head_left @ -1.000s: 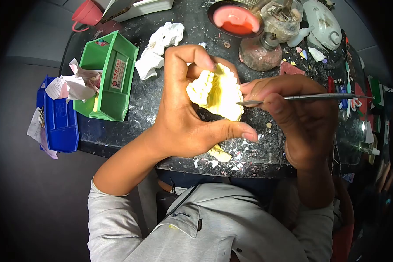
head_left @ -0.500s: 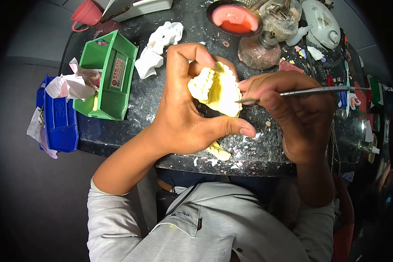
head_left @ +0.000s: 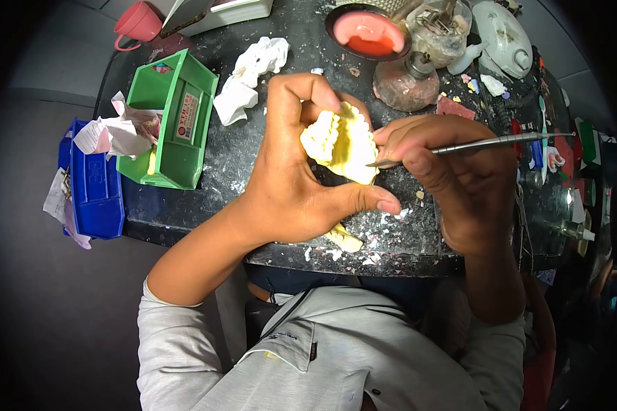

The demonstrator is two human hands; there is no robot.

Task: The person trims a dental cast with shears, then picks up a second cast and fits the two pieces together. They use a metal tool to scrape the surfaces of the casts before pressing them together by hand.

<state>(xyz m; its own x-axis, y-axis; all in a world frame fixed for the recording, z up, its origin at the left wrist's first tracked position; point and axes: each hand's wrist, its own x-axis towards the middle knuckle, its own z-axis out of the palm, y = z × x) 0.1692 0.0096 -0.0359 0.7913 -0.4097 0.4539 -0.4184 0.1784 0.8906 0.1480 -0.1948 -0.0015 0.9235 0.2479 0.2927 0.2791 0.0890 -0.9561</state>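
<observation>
A pale yellow dental cast (head_left: 353,149) with a row of teeth sits in my left hand (head_left: 284,188), above the bench. My fingers curl behind its far side and the thumb stretches along the near side. In my right hand (head_left: 459,168), a thin metal dental carver (head_left: 490,143) is pinched like a pen. Its flat tip reaches the cast's inner surface near the right edge. My right fingertips rest close against the cast's side. Another yellow plaster piece (head_left: 345,238) lies on the bench below my left hand, partly hidden by it.
A green bin (head_left: 194,147) and a blue bin (head_left: 97,198) with crumpled paper stand at left. White tissue (head_left: 257,65) lies behind my left hand. A dish of pink wax (head_left: 368,31), a glass spirit burner (head_left: 408,83) and scattered scraps occupy the back of the black bench (head_left: 178,222).
The carver's tip has shifted slightly left across the cast, and its handle tilts a little more. The cast has moved very slightly. Both hands keep their holds.
</observation>
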